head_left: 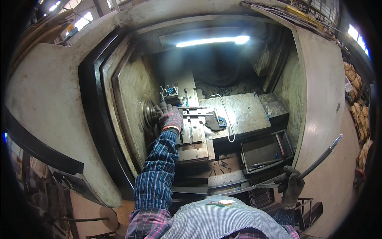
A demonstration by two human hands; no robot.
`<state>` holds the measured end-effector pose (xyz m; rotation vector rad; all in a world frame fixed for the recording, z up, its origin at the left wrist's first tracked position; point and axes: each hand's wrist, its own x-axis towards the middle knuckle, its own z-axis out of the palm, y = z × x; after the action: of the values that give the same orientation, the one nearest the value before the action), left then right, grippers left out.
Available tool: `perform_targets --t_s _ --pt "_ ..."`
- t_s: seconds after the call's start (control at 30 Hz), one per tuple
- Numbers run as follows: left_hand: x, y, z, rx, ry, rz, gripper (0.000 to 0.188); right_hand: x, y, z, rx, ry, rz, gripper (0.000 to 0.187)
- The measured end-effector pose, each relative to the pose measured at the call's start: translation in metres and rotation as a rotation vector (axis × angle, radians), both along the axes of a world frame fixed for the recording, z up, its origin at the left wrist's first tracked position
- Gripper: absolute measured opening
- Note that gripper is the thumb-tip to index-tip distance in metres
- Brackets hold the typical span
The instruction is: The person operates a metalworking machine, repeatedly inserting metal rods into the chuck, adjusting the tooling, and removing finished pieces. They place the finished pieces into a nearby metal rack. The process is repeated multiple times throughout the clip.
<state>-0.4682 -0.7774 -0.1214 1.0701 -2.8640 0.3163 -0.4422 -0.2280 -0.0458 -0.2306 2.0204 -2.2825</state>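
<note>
My left hand (171, 116), in a dark, patterned glove, reaches into the machine beside the round metal chuck (149, 112) on its left wall. Its fingers curl at the chuck's front, and what they grip there is hidden behind the hand. Outside the front opening, at lower right, my right hand (291, 185), also gloved, is closed round a long dark rod with a shiny metal tip (321, 161). The tip slants up to the right. Just right of my left hand, the metal slide (195, 131) carries bars, a blue-framed micrometer (221, 122) and a dark cloth (213, 121).
A pale bent tube (227, 115) arches over the flat metal cover (242, 113). Small fittings (170, 91) stand behind my left hand. A dark tray (262, 151) with pens sits at front right. Machine walls (324, 91) enclose both sides, and a lamp (213, 41) glows above.
</note>
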Motion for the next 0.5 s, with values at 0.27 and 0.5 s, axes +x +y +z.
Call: perform_targets --t_s 0.27,0.5 --pt "0.0 -0.004 -0.012 -0.013 0.013 -0.006 0.045 0.002 -0.002 0.001 0.004 0.009 -0.003 0.046" --pt "-0.007 -0.037 -0.04 0.167 -0.041 -0.165 0.047 0.004 -0.003 0.003 -0.003 -0.017 0.02 0.045"
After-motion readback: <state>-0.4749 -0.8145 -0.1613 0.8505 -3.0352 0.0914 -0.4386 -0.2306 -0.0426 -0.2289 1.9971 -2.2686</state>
